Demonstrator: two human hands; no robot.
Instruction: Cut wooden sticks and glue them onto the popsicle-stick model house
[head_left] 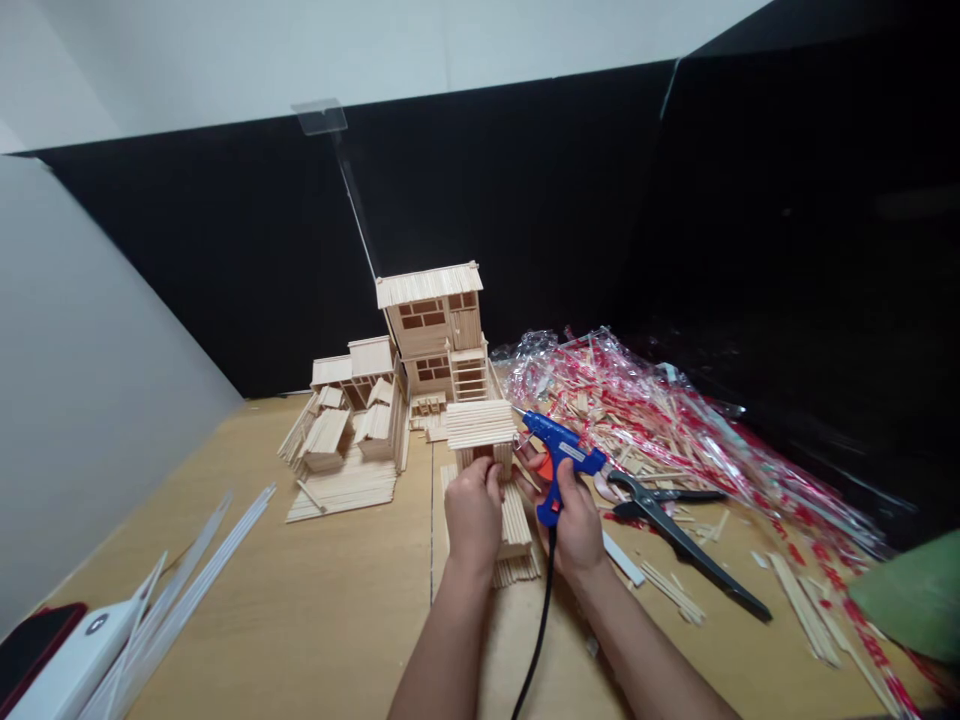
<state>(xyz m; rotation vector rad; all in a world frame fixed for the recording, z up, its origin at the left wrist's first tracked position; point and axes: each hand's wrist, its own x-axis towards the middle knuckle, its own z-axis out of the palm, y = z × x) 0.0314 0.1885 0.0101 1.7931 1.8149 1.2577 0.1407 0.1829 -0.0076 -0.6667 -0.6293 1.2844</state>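
My right hand (579, 525) is wrapped round the grip of a blue glue gun (559, 440), its nozzle pointing up and left beside the roof of a small wooden-stick house (480, 422). From the grip a black cord (541, 620) runs down toward me. My left hand (472, 505) is at the front of that small house, under the roof edge, with thumb and fingers pinched together. What they hold, if anything, is hidden. Behind stands a two-storey stick house (431, 315) with a ladder-like stair, and left of it a group of smaller stick buildings (337, 440).
A heap of clear and red plastic wrappers with loose sticks (615, 400) lies at the right. Black-handled cutters (690, 550) rest in front of it. Translucent glue sticks (217, 560), a white box (82, 660) and a dark phone-like object (37, 645) lie at left.
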